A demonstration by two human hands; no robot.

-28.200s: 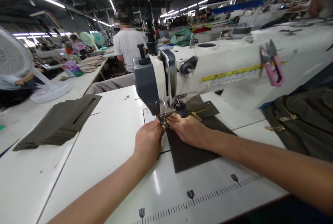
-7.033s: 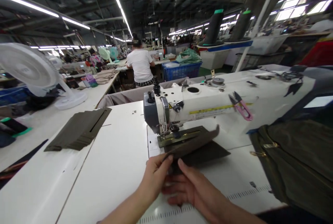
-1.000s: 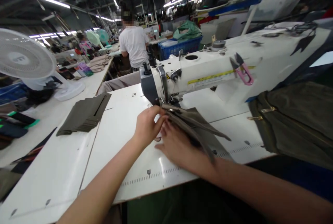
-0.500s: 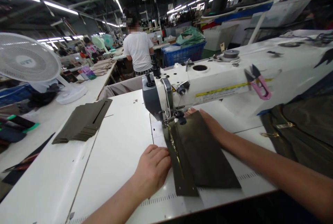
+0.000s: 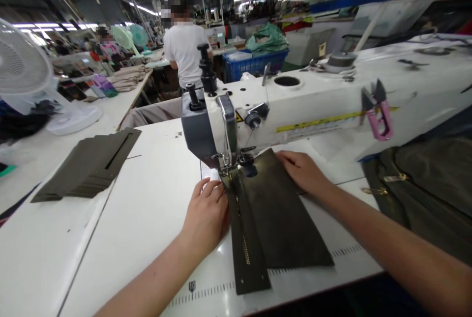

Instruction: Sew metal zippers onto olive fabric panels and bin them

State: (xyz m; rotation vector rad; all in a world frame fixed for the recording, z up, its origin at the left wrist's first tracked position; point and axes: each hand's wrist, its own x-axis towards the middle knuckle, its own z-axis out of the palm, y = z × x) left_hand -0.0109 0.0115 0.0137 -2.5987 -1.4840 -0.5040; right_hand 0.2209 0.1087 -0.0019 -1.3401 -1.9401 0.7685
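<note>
A dark olive fabric panel (image 5: 280, 218) with a brass zipper (image 5: 243, 245) along its left strip lies under the presser foot (image 5: 230, 167) of a white sewing machine (image 5: 295, 105). My left hand (image 5: 206, 214) rests flat with fingers stretched out, its fingertips at the left edge of the zipper strip just in front of the needle. My right hand (image 5: 304, 172) lies flat on the panel's far right edge, under the machine arm. Neither hand grips anything.
A stack of olive cut pieces (image 5: 88, 164) sits on the table (image 5: 140, 209) at left. Olive bags with brass hardware (image 5: 420, 184) are piled at right. Pink thread snips (image 5: 378, 110) hang on the machine. A white fan (image 5: 25, 71) stands far left; a person in a white shirt (image 5: 182, 54) works beyond.
My left hand slid forward along the zipper strip toward the needle. My right hand stays flat on the panel's far edge. The camera moved closer to the machine.
</note>
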